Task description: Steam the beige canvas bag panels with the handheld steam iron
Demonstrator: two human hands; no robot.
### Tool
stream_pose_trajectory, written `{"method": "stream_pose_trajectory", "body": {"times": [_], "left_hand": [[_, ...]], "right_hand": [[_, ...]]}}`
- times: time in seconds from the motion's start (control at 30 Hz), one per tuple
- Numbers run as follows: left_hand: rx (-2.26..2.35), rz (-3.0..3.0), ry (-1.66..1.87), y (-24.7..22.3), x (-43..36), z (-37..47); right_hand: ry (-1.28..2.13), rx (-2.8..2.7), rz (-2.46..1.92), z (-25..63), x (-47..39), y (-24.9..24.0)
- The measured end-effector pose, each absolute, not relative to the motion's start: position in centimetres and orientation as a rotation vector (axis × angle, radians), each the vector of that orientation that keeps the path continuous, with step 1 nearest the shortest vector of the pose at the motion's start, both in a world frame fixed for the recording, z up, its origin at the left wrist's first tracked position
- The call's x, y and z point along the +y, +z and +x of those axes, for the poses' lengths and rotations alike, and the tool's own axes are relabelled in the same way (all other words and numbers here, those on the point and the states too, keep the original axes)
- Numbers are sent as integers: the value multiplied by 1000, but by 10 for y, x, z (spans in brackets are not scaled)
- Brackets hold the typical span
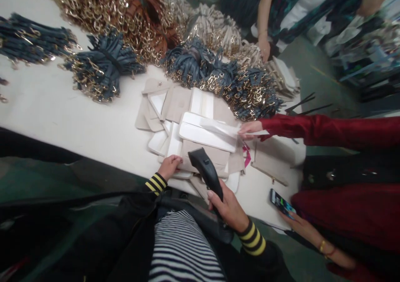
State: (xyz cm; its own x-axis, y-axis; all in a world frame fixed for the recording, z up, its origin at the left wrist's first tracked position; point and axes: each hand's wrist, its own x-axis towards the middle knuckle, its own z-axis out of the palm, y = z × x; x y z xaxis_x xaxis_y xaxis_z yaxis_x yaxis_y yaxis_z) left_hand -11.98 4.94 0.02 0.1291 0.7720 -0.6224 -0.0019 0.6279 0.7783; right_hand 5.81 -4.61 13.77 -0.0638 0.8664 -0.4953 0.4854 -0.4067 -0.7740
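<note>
Right hand (229,207): wrapped round the grip of a black handheld tool (204,167), thumb laid along the side nearest the wearer's left. Tool is clipper-shaped, long axis diagonal in the head view: butt low and right by the wearer's front, flat wide head up and left, pointing away from the body. Slight bend along its length. It sits above the near part of a pile of beige and white panels (178,100); can't tell if the head touches the pile.

Left hand (169,166): fingers bent, at the near-left edge of the same pile. Can't tell whether it's pinching a panel or just resting there.

Top white panel (206,137) lies just beyond the tool head, long axis left to right, right end a bit nearer the wearer. Rounded corners. Panels underneath point several ways.

Co-worker in a red sleeve (296,127), on the right: one hand (250,129) grips a thin whitish sheet (218,127) over the top panel, sheet's long axis about left to right. Other hand (295,221) holds a phone (281,202) near the desk (103,127) edge.

Past the pile: bundles of navy straps (106,67) with gold-coloured clips, brown straps (140,6) behind.
</note>
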Motion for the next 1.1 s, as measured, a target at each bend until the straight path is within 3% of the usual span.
{"method": "stream_pose_trajectory", "body": {"times": [0.37,0.73,1.1], "left_hand": [[1410,854,560,5,55,-113],[1619,1465,178,24,75,-108],[1772,1290,369,36,58,-106]], "right_hand": [[1497,-1483,-1831,65,-66,131],[1329,-1669,-1946,62,-60,136],[1377,-1619,-1982,73,-66,130]]}}
